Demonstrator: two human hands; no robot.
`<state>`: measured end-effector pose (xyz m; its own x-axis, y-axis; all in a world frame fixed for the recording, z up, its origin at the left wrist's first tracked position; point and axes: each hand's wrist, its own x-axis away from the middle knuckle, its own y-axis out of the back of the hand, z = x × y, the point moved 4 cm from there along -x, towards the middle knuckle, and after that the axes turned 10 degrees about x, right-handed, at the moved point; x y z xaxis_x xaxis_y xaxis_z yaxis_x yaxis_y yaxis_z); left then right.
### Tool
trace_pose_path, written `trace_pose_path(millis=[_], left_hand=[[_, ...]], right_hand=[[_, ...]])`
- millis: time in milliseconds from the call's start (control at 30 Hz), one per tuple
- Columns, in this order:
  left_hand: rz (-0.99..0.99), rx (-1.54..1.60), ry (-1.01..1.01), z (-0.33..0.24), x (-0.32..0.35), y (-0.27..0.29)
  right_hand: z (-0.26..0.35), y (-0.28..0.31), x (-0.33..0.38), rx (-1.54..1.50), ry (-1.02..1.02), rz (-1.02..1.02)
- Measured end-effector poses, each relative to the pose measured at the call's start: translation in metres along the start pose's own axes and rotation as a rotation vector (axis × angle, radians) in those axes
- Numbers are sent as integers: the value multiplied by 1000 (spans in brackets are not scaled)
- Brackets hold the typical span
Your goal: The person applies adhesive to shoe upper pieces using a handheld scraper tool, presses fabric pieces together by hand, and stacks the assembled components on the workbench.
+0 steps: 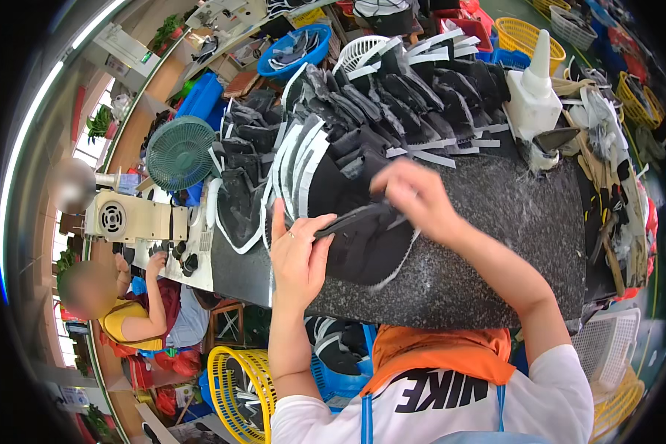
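Note:
My left hand (pixel 298 255) pinches the near-left edge of a black fabric piece (pixel 368 255), which looks like a shoe upper with a padded rim and a pale stitched edge. Its index finger points up, away from the piece. Over the far right side of that piece is my right hand (pixel 416 198), its fingers curled and smeared by motion, so its grip does not show. Just beyond both hands lies a fanned stack of black pieces with white edge strips (pixel 297 164). More black uppers (pixel 414 92) are heaped in rows farther back.
A white glue bottle (pixel 533 107) stands at the table's (pixel 510 222) far right, beside a small pot (pixel 544 159). Left are a green fan (pixel 179 153), a sewing machine (pixel 137 218) and a seated co-worker (pixel 144 314). A yellow basket (pixel 237 359) sits below the near-left edge.

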<state>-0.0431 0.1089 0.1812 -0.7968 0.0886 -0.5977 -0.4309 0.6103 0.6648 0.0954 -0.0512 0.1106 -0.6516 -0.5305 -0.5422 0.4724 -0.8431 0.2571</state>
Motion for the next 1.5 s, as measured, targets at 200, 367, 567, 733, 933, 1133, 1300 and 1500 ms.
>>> trace_pose_path(millis=[200, 367, 567, 733, 933, 1133, 1300, 1500], left_hand=[[203, -218, -91, 34, -27, -60], [177, -207, -31, 60, -18, -67], [36, 89, 26, 69, 6, -47], [-78, 45, 111, 66, 28, -30], [157, -68, 113, -47, -31, -12], [422, 216, 0, -22, -52, -186], [335, 160, -149, -26, -75, -308], [307, 164, -229, -18, -71, -317]], right_hand=[[-80, -8, -26, 425, -113, 5], [-55, -9, -16, 324, -114, 37], [-14, -35, -9, 313, 68, 84], [14, -55, 2, 135, 89, 53], [57, -12, 40, -87, 51, 143], [11, 87, 107, 196, -727, 115], [-9, 162, 138, 962, -641, 5], [164, 174, 88, -86, 384, -290]])
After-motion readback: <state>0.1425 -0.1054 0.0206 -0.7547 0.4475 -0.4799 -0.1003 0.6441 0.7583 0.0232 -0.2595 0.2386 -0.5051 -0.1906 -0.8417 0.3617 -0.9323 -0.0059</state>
